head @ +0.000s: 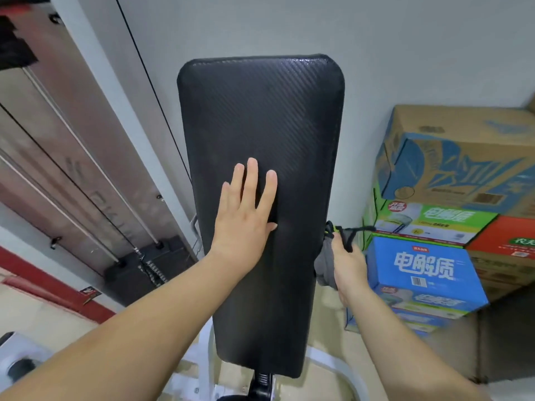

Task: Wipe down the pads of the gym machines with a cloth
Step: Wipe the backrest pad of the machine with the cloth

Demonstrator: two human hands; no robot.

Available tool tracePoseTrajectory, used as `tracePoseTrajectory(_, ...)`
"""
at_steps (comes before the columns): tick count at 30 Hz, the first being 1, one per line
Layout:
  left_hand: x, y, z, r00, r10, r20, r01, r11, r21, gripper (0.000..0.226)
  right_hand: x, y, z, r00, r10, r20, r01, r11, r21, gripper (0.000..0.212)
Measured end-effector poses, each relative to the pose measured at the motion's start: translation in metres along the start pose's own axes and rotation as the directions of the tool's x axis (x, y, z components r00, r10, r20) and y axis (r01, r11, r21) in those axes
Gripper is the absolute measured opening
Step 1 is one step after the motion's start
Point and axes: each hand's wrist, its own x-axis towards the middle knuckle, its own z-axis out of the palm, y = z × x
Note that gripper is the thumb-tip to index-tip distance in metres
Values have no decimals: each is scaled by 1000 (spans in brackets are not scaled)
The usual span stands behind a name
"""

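**Q:** what's that backrest covered in? looks kinda fancy

**Me:** That's the black pad [260,125], dead centre in front of me. It stands tall and upright with rounded corners, a bit wider at the top than the bottom. The cover has a carbon-fibre sort of weave with fine diagonal lines, and it catches some shine near the top edge. It sits on a white frame [208,357] with a black spring post [262,382] under the bottom end.

**Q:** and your hands? where's the rag?

**Me:** My left hand [246,215] lies flat on the pad's face around the middle. The fingers are straight and slightly spread, and it's holding nothing. My right hand [348,264] is just off the pad's right edge, with the fingers curled round a bunched grey cloth [324,270]. The rag is tucked right up against the pad's side, but I can't tell if it actually touches. A black cord [347,233] with a yellow-green bit pokes out above my fingers, and I can't tell whether I've got hold of it.

**Q:** what else is around?

**Me:** Stacked drink boxes on the right, the blue box [425,270] nearest my right hand and a brown cardboard box [463,157] up top. On the left there's a cable [150,85] and the weight stack [130,270] down low. White wall [376,53] behind.
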Motion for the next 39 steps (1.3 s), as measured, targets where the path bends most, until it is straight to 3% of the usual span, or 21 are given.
tracePoseTrajectory(3, 3, -5, 4, 999, 29, 16, -29, 1000, 5, 103, -9, 58, -2, 980, 198, 22, -194, 974, -114, 50)
tracePoseTrajectory(5, 1, -8, 3, 999, 35, 35, -34, 999, -15, 105, -20, 56, -3, 975, 224, 7, -222, 970, -97, 48)
tracePoseTrajectory(8, -3, -10, -4, 999, 38, 35, -35, 997, -73, 101, -28, -4, -3, 991, 42, -131, -38, 999, 35, 51)
tracePoseTrajectory(10, -8, -13, -10, 998, 51, 43, -45, 990, -133, 97, -40, -71, -2, 963, -175, -206, 203, 972, 121, 59)
tracePoseTrajectory(12, -18, -17, -19, 998, 50, 44, -39, 974, -222, 93, -60, -137, 2, 854, -465, -232, 479, 878, 3, 58)
tracePoseTrajectory(14, -29, -26, -32, 998, 58, 25, -48, 954, -296, 89, -78, -179, 14, 685, -691, -231, 636, 722, -272, 51)
tracePoseTrajectory(16, -36, -25, -37, 998, 62, 15, -53, 940, -337, 85, -75, -188, 18, 524, -824, -216, 634, 546, -547, 48)
tracePoseTrajectory(18, -42, -35, -41, 999, 41, 10, -35, 934, -354, 82, -73, -169, 32, 428, -892, -144, 598, 399, -695, 43)
tracePoseTrajectory(20, -49, -46, -36, 999, 30, 25, -19, 931, -364, 80, -79, -137, 51, 426, -905, -13, 557, 273, -784, 43)
tracePoseTrajectory(23, -67, -52, -21, 993, 47, 112, 2, 916, -402, 79, -85, -83, 67, 492, -858, 150, 551, 173, -816, 51)
tracePoseTrajectory(27, -93, -60, -7, 977, 13, 213, 93, 873, -479, 77, -94, -26, 63, 586, -669, 456, 569, -61, -820, 54)
tracePoseTrajectory(28, -97, -63, -5, 973, 1, 231, 116, 861, -496, 76, -97, -18, 61, 619, -609, 496, 592, -54, -804, 50)
tracePoseTrajectory(29, -100, -67, -5, 971, -16, 238, 143, 840, -524, 76, -101, -15, 60, 654, -572, 495, 620, 30, -784, 43)
tracePoseTrajectory(32, -98, -68, -14, 981, -13, 193, 143, 719, -680, 86, -122, -44, 69, 799, -548, 247, 588, 628, -509, 25)
tracePoseTrajectory(33, -94, -65, -21, 983, 9, 186, 136, 644, -753, 92, -130, -61, 74, 833, -521, 187, 551, 748, -371, 25)
tracePoseTrajectory(37, -66, -48, -49, 957, 69, 280, 252, 273, -929, 118, -154, -115, 78, 888, -364, 280, 423, 886, -191, 22)
tracePoseTrajectory(39, -51, -44, -60, 932, 82, 354, 340, 153, -928, 121, -160, -132, 67, 889, -221, 401, 302, 941, -152, 17)
